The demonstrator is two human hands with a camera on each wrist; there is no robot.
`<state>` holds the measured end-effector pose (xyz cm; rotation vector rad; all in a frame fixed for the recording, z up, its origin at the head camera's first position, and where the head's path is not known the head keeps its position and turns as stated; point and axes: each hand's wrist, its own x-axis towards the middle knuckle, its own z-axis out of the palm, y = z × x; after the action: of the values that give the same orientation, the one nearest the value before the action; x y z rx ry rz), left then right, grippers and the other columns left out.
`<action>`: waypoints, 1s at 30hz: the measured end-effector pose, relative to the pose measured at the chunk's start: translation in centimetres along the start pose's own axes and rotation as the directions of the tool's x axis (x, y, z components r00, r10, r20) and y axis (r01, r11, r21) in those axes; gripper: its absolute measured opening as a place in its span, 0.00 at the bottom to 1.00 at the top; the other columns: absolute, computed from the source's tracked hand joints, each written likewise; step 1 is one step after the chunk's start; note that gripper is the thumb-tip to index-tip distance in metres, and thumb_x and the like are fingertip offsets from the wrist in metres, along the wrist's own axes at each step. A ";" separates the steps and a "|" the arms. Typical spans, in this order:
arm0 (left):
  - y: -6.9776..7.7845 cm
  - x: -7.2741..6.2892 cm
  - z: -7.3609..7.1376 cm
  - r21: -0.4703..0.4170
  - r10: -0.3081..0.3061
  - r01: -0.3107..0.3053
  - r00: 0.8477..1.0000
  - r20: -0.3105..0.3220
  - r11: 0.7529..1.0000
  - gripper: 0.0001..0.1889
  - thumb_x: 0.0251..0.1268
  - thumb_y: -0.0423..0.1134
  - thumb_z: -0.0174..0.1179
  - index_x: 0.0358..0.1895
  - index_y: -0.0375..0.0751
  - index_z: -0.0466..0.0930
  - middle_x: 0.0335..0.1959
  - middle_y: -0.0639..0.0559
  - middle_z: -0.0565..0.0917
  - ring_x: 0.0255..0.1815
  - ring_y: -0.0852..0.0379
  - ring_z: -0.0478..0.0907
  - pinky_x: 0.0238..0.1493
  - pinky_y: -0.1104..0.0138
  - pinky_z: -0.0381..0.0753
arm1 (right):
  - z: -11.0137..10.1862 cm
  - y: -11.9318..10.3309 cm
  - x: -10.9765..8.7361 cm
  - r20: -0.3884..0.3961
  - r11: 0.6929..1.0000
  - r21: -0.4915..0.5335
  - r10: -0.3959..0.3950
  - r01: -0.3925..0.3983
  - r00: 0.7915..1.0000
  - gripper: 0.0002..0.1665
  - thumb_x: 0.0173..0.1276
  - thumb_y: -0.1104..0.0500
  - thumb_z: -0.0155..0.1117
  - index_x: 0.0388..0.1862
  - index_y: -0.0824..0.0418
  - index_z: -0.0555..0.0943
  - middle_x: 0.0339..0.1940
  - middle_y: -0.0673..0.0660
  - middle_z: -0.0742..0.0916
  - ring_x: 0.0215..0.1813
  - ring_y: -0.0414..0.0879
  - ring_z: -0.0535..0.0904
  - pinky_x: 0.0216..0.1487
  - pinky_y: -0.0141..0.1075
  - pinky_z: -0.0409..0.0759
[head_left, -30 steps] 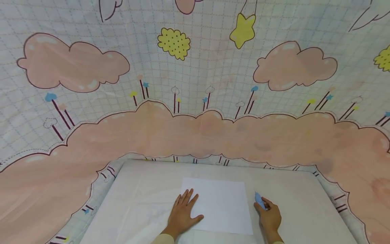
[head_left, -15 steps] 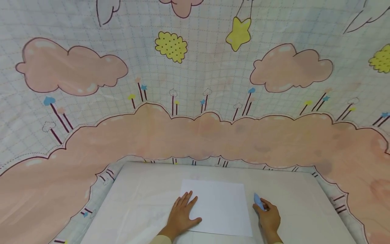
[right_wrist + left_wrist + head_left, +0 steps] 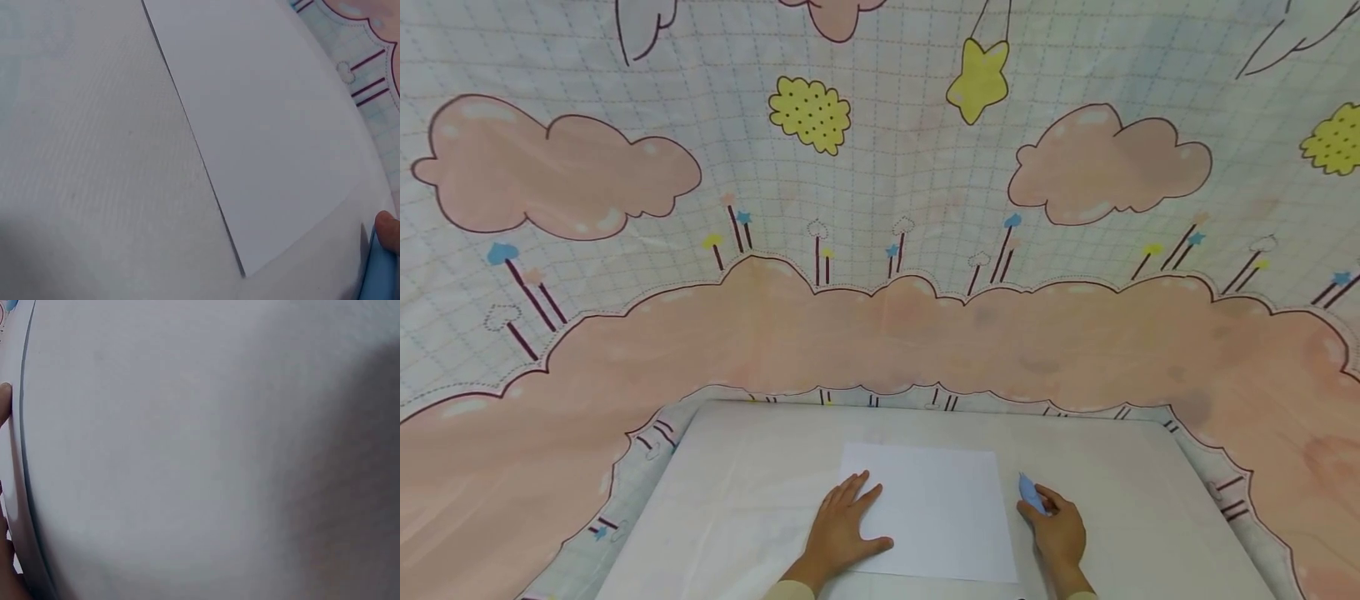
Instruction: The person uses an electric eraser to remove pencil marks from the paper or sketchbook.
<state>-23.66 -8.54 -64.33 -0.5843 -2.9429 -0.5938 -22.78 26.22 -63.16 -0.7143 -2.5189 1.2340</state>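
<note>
A white sheet of paper [image 3: 943, 517] lies flat on the white-covered table. My left hand [image 3: 838, 533] rests on its left edge, fingers extended and the thumb spread out over the sheet. Just off the paper's right side, my right hand [image 3: 1062, 533] holds a small light blue tool [image 3: 1030, 492] with a narrow tip pointing away from me. Its exact kind is unclear, since the fingers cover its lower part. In the right wrist view only a fingertip and part of the blue tool [image 3: 378, 275] show, near the paper's corner. The left wrist view catches just bits of fingers [image 3: 4, 403] at the left border.
The table [image 3: 737, 467] has a pale cover and extends on both sides of the paper. Behind and around it hangs a patterned cloth [image 3: 865, 333] with pink clouds, yellow shapes and a star. Beige sleeves [image 3: 790, 590] end at the wrists.
The head view has shifted slightly, so the scene sits a little further left and lower. My left fingers have drawn closer together. The right hand keeps its hold on the blue tool beside the paper.
</note>
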 end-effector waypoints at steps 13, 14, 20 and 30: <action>-0.5 -0.5 0.8 0.004 -0.001 0.001 0.998 -0.055 1.000 0.47 0.48 0.78 0.56 0.68 0.51 0.73 0.74 0.48 0.66 0.75 0.44 0.60 0.72 0.46 0.61 | 0.2 0.0 -0.1 0.018 1.000 0.007 0.030 -0.031 0.999 0.29 0.57 0.57 0.74 0.56 0.69 0.80 0.42 0.67 0.81 0.44 0.58 0.75 0.40 0.41 0.68; -0.5 -0.5 0.8 0.010 -0.003 0.004 0.999 -0.052 1.000 0.47 0.49 0.79 0.55 0.68 0.51 0.73 0.75 0.48 0.66 0.75 0.44 0.60 0.72 0.47 0.60 | 0.2 0.0 -0.1 0.021 1.000 0.007 0.027 -0.027 0.999 0.29 0.58 0.57 0.74 0.56 0.69 0.80 0.42 0.66 0.81 0.44 0.58 0.75 0.40 0.40 0.68; -0.3 -0.2 1.0 0.034 -0.012 0.014 0.998 -0.066 0.999 0.48 0.49 0.80 0.52 0.69 0.53 0.72 0.76 0.50 0.65 0.77 0.46 0.57 0.74 0.48 0.56 | 0.0 0.1 0.3 0.009 1.000 0.007 -0.009 0.009 1.000 0.29 0.58 0.56 0.73 0.56 0.69 0.80 0.39 0.64 0.81 0.41 0.55 0.75 0.39 0.39 0.67; 0.2 0.0 0.5 0.033 -0.022 0.024 0.999 -0.045 0.999 0.48 0.50 0.79 0.54 0.70 0.52 0.72 0.75 0.50 0.65 0.77 0.46 0.57 0.75 0.46 0.54 | 0.1 0.4 0.6 0.005 1.000 0.004 -0.013 0.013 1.000 0.29 0.58 0.56 0.73 0.56 0.68 0.80 0.38 0.62 0.81 0.41 0.55 0.75 0.39 0.38 0.67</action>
<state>-23.57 -8.17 -64.67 -0.5278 -2.9153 -0.5513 -23.21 26.65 -63.53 -0.6937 -2.5205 1.2382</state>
